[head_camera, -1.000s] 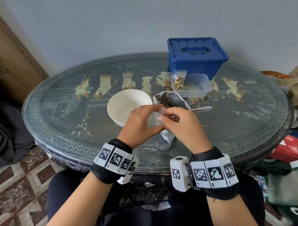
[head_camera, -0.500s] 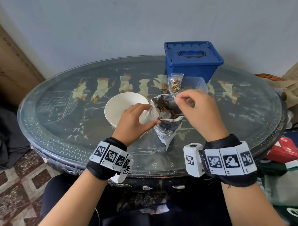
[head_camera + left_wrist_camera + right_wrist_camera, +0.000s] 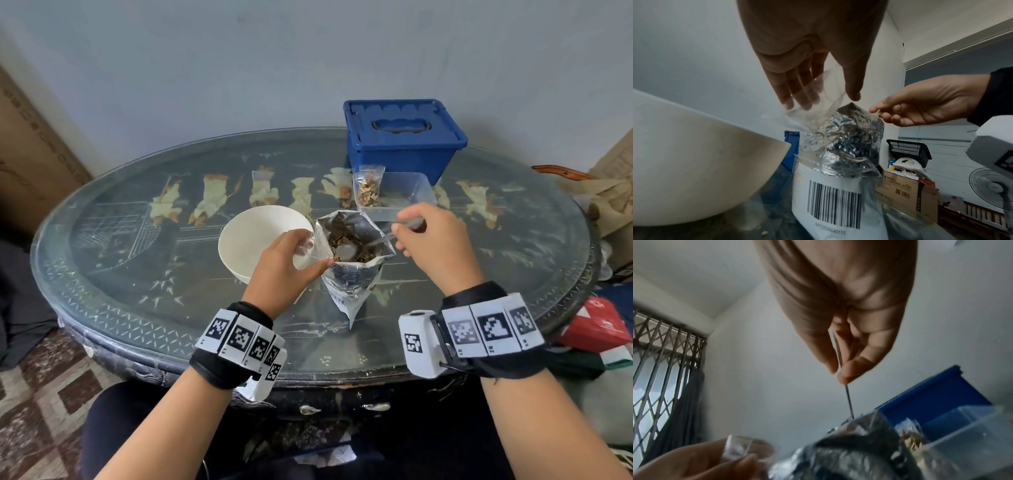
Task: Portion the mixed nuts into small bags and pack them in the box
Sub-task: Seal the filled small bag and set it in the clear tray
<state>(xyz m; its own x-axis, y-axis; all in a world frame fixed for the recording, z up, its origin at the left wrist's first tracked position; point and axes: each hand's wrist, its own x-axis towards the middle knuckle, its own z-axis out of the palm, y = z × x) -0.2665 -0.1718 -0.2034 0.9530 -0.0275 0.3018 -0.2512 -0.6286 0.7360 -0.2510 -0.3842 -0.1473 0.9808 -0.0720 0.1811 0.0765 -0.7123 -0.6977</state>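
An open foil bag of mixed nuts point(image 3: 354, 274) stands mid-table. My left hand point(image 3: 313, 253) holds an empty small clear bag point(image 3: 818, 100) by its mouth, right against the foil bag's left rim. My right hand point(image 3: 400, 226) pinches the handle of a spoon point(image 3: 849, 395), whose bowl sits down among the nuts point(image 3: 346, 253). Behind the foil bag, a clear plastic box point(image 3: 411, 192) holds one filled small bag point(image 3: 368, 186). The blue box point(image 3: 400, 137), lid on, stands at the back.
A white bowl point(image 3: 253, 240) sits just left of my left hand. Another flat clear bag point(image 3: 262, 178) lies farther back on the glass-topped oval table point(image 3: 137, 274). Cartons and clutter stand off the table's right edge.
My right hand let go of the small bag, moved right to the spoon beside the foil bag, picked it up and dipped it into the nuts. My left hand keeps the small bag.
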